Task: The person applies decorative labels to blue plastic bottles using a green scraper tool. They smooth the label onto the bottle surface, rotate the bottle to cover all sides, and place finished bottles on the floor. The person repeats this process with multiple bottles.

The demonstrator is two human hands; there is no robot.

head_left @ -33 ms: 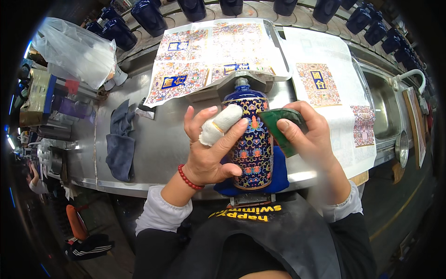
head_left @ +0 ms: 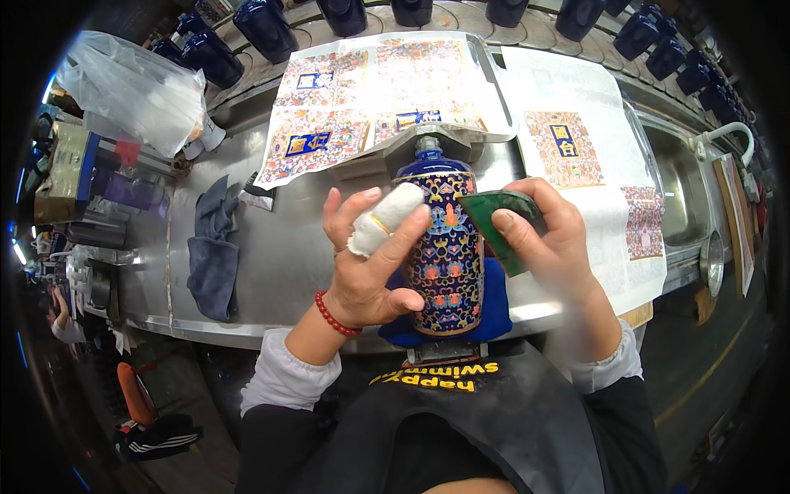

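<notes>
A dark blue bottle (head_left: 448,276) with a colourful floral pattern lies on a blue cloth (head_left: 496,303), its clear neck pointing away from me. My left hand (head_left: 366,284) is at the bottle's left side with its fingers spread, holding nothing. One of its fingers is wrapped in a white covering (head_left: 387,221) with a yellowish band. Whether the fingertips touch the bottle I cannot tell. Between the thumb and fingers of my right hand (head_left: 558,235) is a flat green scraper (head_left: 500,235), its edge close to the bottle's upper right side.
Patterned decal sheets (head_left: 329,107) lie behind the bottle, with another sheet (head_left: 597,90) at the right. A grey-blue cloth (head_left: 216,255) rests on the metal bench (head_left: 271,288). A sink (head_left: 683,198) stands far right. Several blue bottles (head_left: 263,29) line the back.
My left hand has shifted slightly left across the bottle. The right hand, the scraper and the bottle look about the same.
</notes>
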